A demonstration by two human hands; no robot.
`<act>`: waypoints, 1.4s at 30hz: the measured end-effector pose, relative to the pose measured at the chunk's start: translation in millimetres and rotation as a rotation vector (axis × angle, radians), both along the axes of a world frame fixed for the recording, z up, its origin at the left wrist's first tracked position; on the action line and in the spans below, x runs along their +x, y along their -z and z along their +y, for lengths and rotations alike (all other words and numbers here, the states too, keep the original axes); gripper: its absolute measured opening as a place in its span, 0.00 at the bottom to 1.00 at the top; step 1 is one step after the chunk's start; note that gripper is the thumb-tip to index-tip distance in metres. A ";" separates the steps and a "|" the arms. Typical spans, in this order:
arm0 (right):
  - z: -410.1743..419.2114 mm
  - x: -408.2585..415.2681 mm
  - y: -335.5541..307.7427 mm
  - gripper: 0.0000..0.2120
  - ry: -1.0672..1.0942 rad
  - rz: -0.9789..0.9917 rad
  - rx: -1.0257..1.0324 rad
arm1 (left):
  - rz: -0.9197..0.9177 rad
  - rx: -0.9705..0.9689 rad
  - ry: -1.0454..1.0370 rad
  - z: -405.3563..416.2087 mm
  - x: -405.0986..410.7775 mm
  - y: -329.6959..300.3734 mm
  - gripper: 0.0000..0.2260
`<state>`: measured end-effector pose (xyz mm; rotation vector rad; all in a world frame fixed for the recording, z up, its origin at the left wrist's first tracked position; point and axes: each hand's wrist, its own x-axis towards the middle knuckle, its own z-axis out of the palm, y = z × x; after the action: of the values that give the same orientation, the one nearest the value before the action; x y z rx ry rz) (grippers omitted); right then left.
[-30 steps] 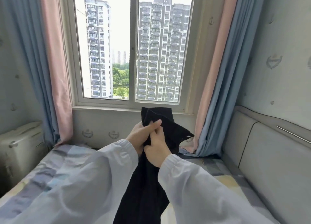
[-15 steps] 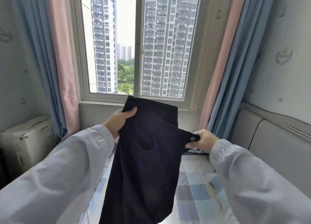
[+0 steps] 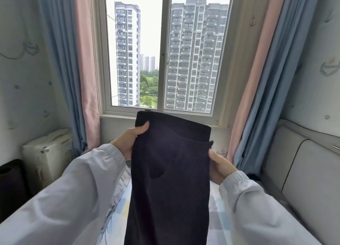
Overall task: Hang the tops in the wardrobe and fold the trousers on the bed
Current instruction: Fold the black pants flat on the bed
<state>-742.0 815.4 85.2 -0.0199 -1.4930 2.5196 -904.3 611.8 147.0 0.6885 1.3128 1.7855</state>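
Observation:
A pair of dark trousers (image 3: 171,171) hangs upright in front of me, its waistband at the top and the legs dropping out of view below. My left hand (image 3: 128,141) grips the left side of the waistband, thumb over the front of the cloth. My right hand (image 3: 219,168) holds the right edge a little lower, its fingers hidden behind the fabric. Both arms wear white sleeves. The bed (image 3: 219,213), with a pale checked cover, lies beneath the trousers. No tops or wardrobe are in view.
A window (image 3: 161,51) with pink and blue curtains faces me. A padded grey headboard (image 3: 303,171) runs along the right. A white case (image 3: 47,156) and a dark object (image 3: 9,186) stand at the left beside the bed.
My hands, joined on the bunched trousers a second ago, have spread apart and opened the waistband out flat. The right hand has since moved in closer and the trousers sit higher.

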 end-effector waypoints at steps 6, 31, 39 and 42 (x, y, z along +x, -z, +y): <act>-8.9 -6.4 -11.2 0.41 0.081 -0.063 0.428 | -0.022 -0.039 -0.142 -8.3 -9.7 6.7 0.20; -31.9 24.4 -313.6 0.11 1.224 0.311 1.356 | 0.607 0.185 -0.503 -2.5 6.0 -224.0 0.21; -5.0 42.7 -298.1 0.13 1.080 0.231 1.277 | 0.592 0.308 -0.486 13.1 15.6 -202.4 0.12; -5.8 50.8 -271.3 0.14 0.956 0.191 1.278 | 0.612 0.293 -0.459 9.4 14.9 -176.7 0.09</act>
<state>-691.2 809.6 356.5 -0.2132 -2.0169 0.6292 -889.4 621.2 323.7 1.2454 1.7257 2.2681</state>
